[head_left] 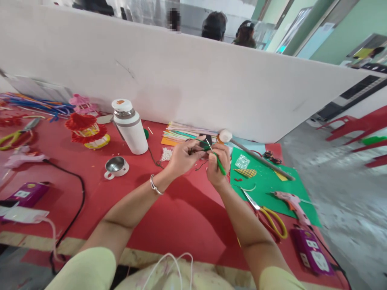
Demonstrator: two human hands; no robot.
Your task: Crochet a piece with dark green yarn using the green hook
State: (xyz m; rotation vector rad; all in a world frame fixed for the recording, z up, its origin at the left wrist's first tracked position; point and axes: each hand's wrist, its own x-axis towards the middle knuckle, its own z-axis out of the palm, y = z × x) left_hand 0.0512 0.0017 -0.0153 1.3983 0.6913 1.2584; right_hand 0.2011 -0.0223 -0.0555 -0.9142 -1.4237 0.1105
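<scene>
Above the red counter (169, 225), the left hand (181, 157) pinches a small dark piece (206, 141) and the right hand (218, 163) grips one green stick (220, 165). Nearby lie two scissors, yellow (269, 219) and green-handled (16, 135); two glue guns (292, 203) (21, 159); one flask (130, 127); one cup (116, 166).
</scene>
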